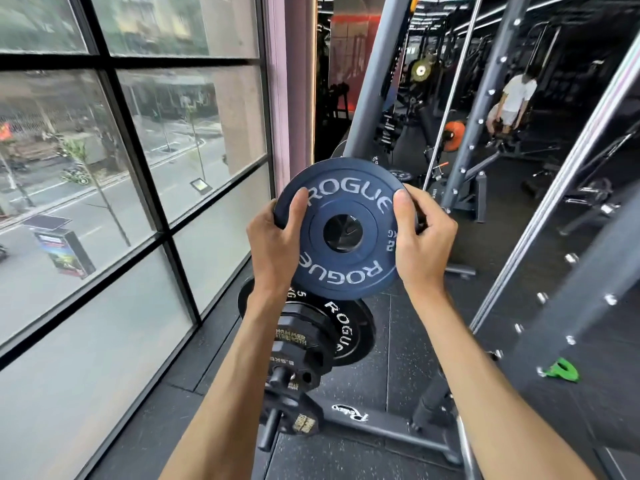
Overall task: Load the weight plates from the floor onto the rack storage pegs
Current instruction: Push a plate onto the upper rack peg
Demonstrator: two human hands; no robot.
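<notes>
Being gripped at both rims, the blue plate (346, 228) is being held upright by the left hand (273, 244) and right hand (420, 240), fingers wrapped around its edges, so its hole is being lined up with a rack peg (277, 375), seemingly.

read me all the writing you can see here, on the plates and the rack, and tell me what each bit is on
"ROGUE", twice, and "2": blue plate held by left hand and right hand; its "KG" is upside down.
"ROGUE" and "5": black plate on the rack.
"HAMMER STRENGTH": smaller black plate, partly blurred.
"2.5KG": same plate, upside down.
White script logo on rack base: unreadable.
</notes>
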